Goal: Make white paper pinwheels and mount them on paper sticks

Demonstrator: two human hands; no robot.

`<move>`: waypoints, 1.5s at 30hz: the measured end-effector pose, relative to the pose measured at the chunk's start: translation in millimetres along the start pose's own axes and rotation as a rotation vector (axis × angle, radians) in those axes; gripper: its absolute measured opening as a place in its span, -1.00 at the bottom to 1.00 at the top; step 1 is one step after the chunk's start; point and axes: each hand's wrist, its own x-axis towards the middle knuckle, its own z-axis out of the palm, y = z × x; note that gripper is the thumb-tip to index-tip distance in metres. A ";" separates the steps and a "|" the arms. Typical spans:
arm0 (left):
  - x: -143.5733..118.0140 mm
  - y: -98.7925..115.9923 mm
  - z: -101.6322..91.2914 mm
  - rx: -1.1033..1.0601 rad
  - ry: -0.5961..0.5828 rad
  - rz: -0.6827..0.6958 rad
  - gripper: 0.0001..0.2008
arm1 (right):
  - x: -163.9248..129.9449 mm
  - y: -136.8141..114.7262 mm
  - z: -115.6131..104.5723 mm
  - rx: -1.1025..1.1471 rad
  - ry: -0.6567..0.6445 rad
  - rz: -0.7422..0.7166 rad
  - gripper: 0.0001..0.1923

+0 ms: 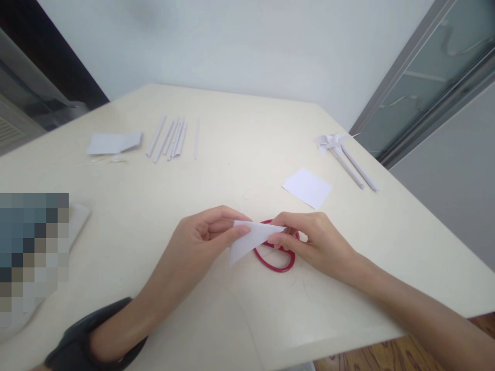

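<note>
Between my two hands is a small white piece of paper point(249, 239), folded into a triangle. My left hand point(211, 234) pinches its left side between thumb and fingers. The narrow right corner is pinched in the fingertips of my right hand point(313, 239). Below the paper lie scissors with red handles point(276, 269), their blades hidden by the paper and my right hand. A flat white paper square point(308, 188) rests on the table just beyond my right hand.
Several rolled paper tubes point(170, 139) and a thin strip point(197, 139) lie at the back left, near folded white paper point(112, 143). Paper pinwheel-like blades with two rolled sticks point(351, 167) lie at the right. A pixelated patch point(31, 247) covers something at the left edge of the table point(240, 129).
</note>
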 end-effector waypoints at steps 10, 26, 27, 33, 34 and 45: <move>-0.4 0.2 1.2 0.040 0.045 -0.008 -0.84 | 1.0 -2.6 1.0 0.133 -0.079 0.019 -0.75; 0.7 -1.3 0.5 -0.002 0.002 -0.032 -0.85 | -0.1 -3.6 -2.9 0.258 -0.118 0.036 -0.65; 1.0 -1.4 0.4 -0.006 0.009 -0.031 -0.85 | 0.2 -3.2 -3.0 0.277 -0.128 0.039 -0.65; -2.1 -0.4 1.5 0.067 0.040 0.011 -0.92 | 1.4 -2.6 1.3 0.118 -0.074 0.025 -0.80; -2.7 -0.1 2.2 0.060 0.029 0.017 -0.94 | 1.3 -2.9 2.4 0.103 -0.055 0.017 -0.81; -3.0 3.8 5.7 0.250 0.008 0.209 -0.83 | -1.0 -6.7 1.0 0.134 -0.170 -0.024 -0.73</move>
